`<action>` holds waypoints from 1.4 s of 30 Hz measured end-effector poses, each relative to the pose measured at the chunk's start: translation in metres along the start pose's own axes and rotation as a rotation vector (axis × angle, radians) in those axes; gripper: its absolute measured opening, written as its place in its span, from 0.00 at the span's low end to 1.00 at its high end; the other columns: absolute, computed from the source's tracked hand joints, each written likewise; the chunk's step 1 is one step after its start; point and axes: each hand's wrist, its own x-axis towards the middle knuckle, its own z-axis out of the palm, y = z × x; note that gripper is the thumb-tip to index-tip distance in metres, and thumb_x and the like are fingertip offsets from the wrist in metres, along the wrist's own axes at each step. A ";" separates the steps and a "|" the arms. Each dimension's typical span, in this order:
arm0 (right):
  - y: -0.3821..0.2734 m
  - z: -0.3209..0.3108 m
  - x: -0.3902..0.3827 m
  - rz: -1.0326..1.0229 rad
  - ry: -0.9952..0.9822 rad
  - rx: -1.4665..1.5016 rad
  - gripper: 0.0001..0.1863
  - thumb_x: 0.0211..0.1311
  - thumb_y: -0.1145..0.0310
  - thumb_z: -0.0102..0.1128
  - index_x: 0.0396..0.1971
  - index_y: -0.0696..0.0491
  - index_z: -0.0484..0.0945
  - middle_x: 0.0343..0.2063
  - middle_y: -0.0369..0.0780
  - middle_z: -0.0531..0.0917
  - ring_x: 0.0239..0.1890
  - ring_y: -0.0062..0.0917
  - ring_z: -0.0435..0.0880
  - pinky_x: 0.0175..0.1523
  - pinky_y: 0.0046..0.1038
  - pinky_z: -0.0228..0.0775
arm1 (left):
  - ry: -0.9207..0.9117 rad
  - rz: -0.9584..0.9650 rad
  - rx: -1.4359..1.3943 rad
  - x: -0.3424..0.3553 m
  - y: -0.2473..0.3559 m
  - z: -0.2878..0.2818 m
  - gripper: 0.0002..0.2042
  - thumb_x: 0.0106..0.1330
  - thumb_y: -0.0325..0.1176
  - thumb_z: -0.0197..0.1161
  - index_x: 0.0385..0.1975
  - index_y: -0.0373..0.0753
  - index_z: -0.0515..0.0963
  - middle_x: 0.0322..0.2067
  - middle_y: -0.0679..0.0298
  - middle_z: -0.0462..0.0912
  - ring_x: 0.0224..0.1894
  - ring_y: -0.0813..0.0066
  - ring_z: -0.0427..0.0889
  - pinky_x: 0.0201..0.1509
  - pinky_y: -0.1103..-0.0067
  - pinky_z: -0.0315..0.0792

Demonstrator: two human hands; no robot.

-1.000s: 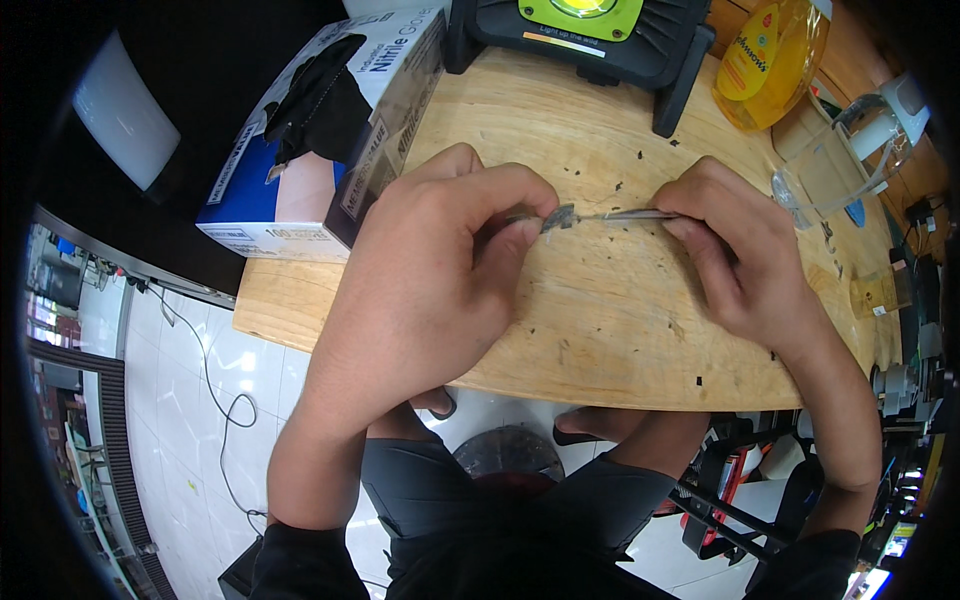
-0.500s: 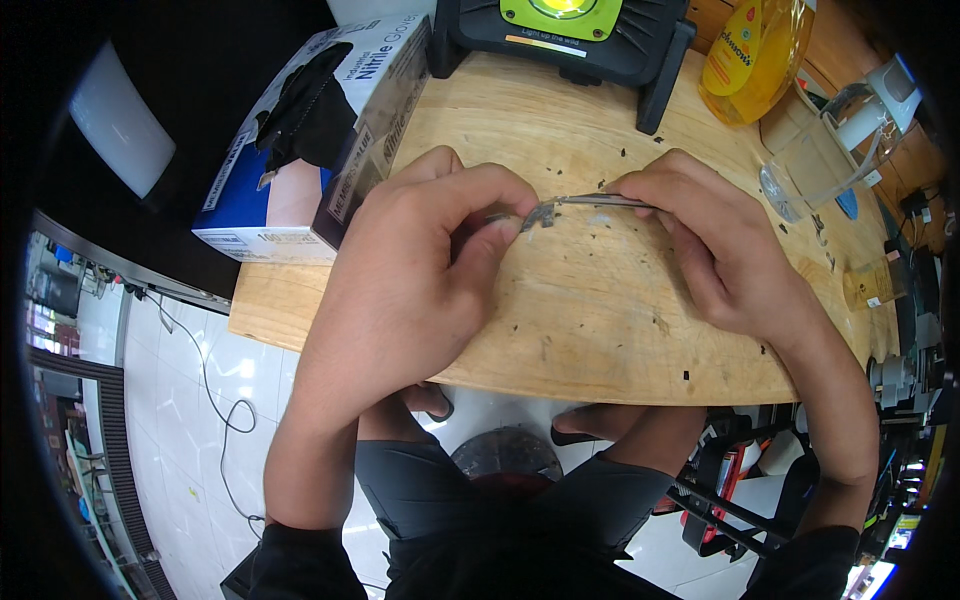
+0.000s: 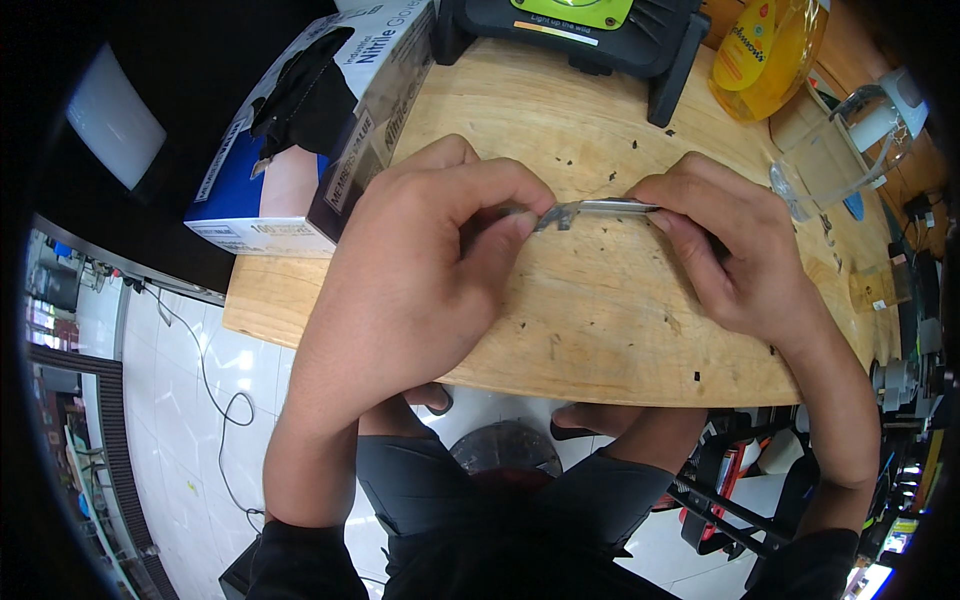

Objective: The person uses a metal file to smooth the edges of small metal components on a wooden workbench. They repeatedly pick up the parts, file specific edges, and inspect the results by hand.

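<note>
My left hand (image 3: 425,255) is closed in a pinch, thumb against forefinger, on a small grey strip (image 3: 563,220) whose end sticks out to the right. My right hand (image 3: 728,245) grips slim metal tweezers (image 3: 615,207) between thumb and fingers. Their tip points left and meets the strip, just above the wooden table. Whether the tips clamp the strip or only touch it is too small to tell. The part of the strip inside my left fingers is hidden.
Small dark scraps (image 3: 697,376) dot the wooden table (image 3: 590,345). A glove box (image 3: 290,190) stands at left, a black work light (image 3: 580,45) at the back. Back right are a bottle of yellow liquid (image 3: 765,60) and a clear pitcher (image 3: 825,160).
Both hands have shifted slightly to the right relative to the view. The tweezers have turned and now show a broader, brighter side, still at the grey strip.
</note>
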 end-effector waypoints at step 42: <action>-0.003 -0.001 -0.001 -0.016 0.017 -0.066 0.13 0.54 0.83 0.65 0.41 0.57 0.83 0.28 0.45 0.78 0.27 0.42 0.82 0.32 0.37 0.74 | 0.012 0.057 0.096 0.002 0.000 -0.001 0.06 0.68 0.22 0.69 0.42 0.37 0.88 0.30 0.62 0.81 0.29 0.76 0.78 0.33 0.79 0.70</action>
